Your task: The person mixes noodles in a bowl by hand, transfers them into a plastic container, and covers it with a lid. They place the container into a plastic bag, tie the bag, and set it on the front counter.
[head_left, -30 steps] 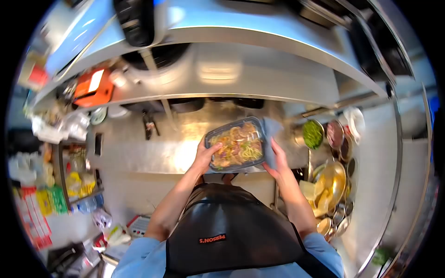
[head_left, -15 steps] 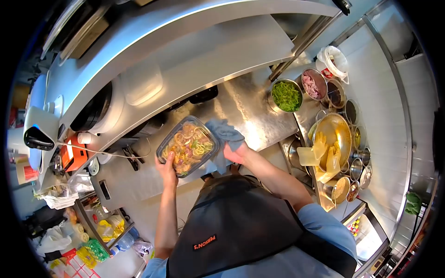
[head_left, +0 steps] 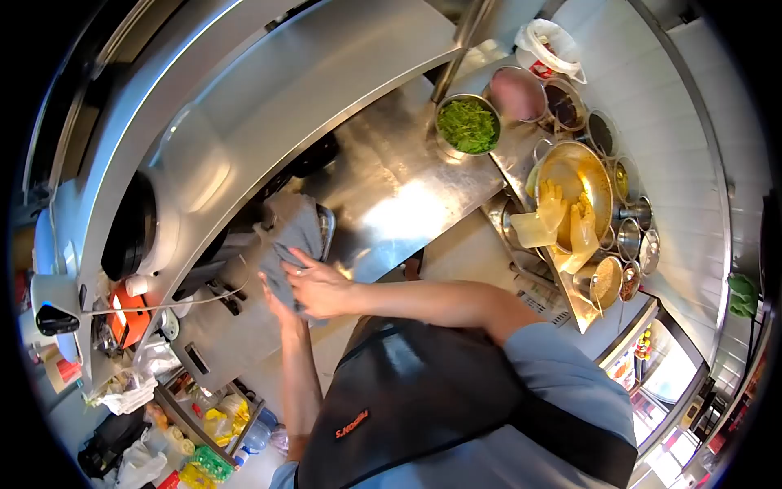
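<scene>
A blue-grey cloth (head_left: pixel 295 232) lies over a black plastic food container (head_left: pixel 328 226); only the container's right rim and side show, and the food in it is hidden. My right hand (head_left: pixel 319 287) presses the cloth against the container, its fingers spread over the fabric. On the near left side, my left hand (head_left: pixel 281 303) grips the container's edge, with its fingers partly behind the cloth. Both hands are close together above the near edge of the steel counter (head_left: pixel 383 175).
To the right stand a pot of chopped greens (head_left: pixel 467 125), a pot of pink meat (head_left: pixel 517 94) and a large metal bowl (head_left: pixel 599 183) with yellow gloves (head_left: pixel 580 224). A steel shelf (head_left: pixel 326 90) overhangs the counter. An orange device (head_left: pixel 129 314) sits at left.
My right hand has brought the cloth leftward over the container, covering the noodle-like food seen before. The container has shifted left with my left hand still on it. The camera view has turned.
</scene>
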Available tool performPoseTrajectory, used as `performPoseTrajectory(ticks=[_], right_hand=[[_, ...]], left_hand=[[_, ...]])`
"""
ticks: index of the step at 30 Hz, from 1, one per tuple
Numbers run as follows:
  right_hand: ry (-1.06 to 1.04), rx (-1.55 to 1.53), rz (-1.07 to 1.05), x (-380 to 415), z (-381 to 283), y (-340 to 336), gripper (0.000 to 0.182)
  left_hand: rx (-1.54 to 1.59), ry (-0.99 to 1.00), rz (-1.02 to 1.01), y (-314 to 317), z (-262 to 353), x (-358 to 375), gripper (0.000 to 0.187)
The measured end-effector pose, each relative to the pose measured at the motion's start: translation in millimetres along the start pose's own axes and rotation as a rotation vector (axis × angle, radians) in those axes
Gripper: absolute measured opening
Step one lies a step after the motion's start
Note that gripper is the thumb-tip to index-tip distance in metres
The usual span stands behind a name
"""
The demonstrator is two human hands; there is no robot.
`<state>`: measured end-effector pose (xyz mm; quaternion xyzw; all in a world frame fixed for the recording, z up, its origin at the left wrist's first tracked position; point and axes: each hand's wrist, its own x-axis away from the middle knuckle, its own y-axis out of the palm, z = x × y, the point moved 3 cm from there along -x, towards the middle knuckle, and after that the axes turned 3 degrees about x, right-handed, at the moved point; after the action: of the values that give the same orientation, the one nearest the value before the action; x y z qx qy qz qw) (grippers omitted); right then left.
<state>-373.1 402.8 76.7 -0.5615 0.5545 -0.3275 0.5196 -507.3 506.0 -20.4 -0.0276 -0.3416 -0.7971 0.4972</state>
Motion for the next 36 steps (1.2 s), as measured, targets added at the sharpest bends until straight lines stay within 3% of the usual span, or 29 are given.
performPoseTrajectory(ticks=[1, 3, 5, 6, 7, 8, 9, 11, 14, 16, 17, 19, 20, 21, 22, 23, 25, 26, 27, 28, 29, 30, 31, 32, 33, 34, 35, 36], right_hand=[[-0.058, -0.054, -0.061, 6, 1, 9, 0.037], [0.109, -0.152, 0.109, 27, 26, 8, 0.029], [0.384, 0.016, 0.181, 28, 62, 3, 0.028], [0.327, -0.059, 0.150, 29, 93, 26, 0.027], [0.612, -0.288, 0.240, 28, 129, 36, 0.024], [0.656, -0.468, 0.341, 32, 150, 21, 0.021], [0.641, -0.318, 0.424, 34, 162, 11, 0.020], [0.662, -0.381, 0.399, 41, 174, 5, 0.027], [0.675, -0.216, 0.294, 68, 169, 20, 0.035], [1.067, 0.167, 0.186, 102, 157, 32, 0.041], [1.082, 0.188, 0.196, 121, 152, 32, 0.041], [1.110, -0.096, 0.234, 174, 122, 44, 0.041], [1.101, -0.244, 0.039, 209, 110, 75, 0.041], [1.113, -0.386, -0.144, 259, 97, 102, 0.041], [1.319, -0.265, -0.398, 303, 61, 114, 0.040], [1.363, -0.261, -0.184, 348, 23, 117, 0.044], [1.720, -0.320, -0.240, 393, -44, 61, 0.047], [1.862, -0.278, -0.177, 437, -80, 42, 0.047], [1.922, -0.277, -0.146, 471, -117, 38, 0.044], [1.948, -0.283, -0.110, 493, -143, 35, 0.042], [2.019, -0.223, -0.050, 519, -166, 20, 0.041], [2.073, -0.169, 0.003, 555, -186, -1, 0.040], [2.242, -0.055, 0.195, 583, -213, -21, 0.039], [2.346, 0.152, 0.472, 627, -240, -32, 0.035], [2.333, 0.600, 0.726, 663, -268, -55, 0.033], [2.344, 0.737, 1.281, 687, -299, -87, 0.031], [2.405, 1.292, 1.143, 722, -328, -106, 0.033], [2.261, 1.258, 1.379, 751, -360, -130, 0.041]], left_hand=[[-0.004, 0.015, 0.015, 11, 5, 6, 0.049], [-0.189, 0.023, 0.392, 29, 19, 14, 0.047], [-0.130, 0.051, 0.347, 12, 19, 14, 0.045], [-0.149, 0.052, 0.337, 3, 19, 16, 0.042], [-0.169, 0.055, 0.318, -1, 21, 16, 0.040], [-0.199, 0.143, 0.335, -1, 25, 20, 0.034], [-0.193, 0.158, 0.345, -8, 30, 21, 0.034], [-0.213, 0.148, 0.317, -28, 26, 25, 0.030], [-0.336, 0.071, 0.270, -106, 7, 10, 0.032], [-0.457, 0.012, 0.238, -150, -3, -4, 0.037], [-0.451, 0.010, 0.212, -163, -2, -13, 0.037], [-0.884, -0.107, 0.509, -201, 7, -23, 0.046], [-1.091, -0.041, 0.517, -208, 14, -31, 0.052], [-1.332, 0.145, 0.424, -207, 29, -28, 0.061], [-1.539, 0.373, 0.280, -197, 34, -26, 0.070], [-1.701, 0.599, 0.104, -190, 36, -23, 0.081], [-1.855, 0.805, -0.261, -161, 14, -30, 0.113], [-2.230, 0.560, -0.309, -109, 17, -13, 0.118], [-2.348, 0.345, -0.420, -112, -1, -29, 0.127], [-2.180, 0.476, -0.463, -138, -20, -60, 0.135], [-2.440, 0.280, -0.373, -90, -4, -28, 0.109], [-2.400, 1.146, -0.611, -86, 9, -19, 0.084], [-2.260, 1.085, -0.627, -75, 4, -15, 0.081], [-2.154, 0.858, -0.630, -58, -10, -9, 0.079], [-2.082, 0.753, -0.658, -41, -24, -2, 0.076], [-2.025, 0.668, -0.698, -27, -41, 6, 0.074], [-1.973, 0.591, -0.736, -14, -60, 14, 0.071], [-1.914, 0.514, -0.772, 0, -78, 23, 0.069]])
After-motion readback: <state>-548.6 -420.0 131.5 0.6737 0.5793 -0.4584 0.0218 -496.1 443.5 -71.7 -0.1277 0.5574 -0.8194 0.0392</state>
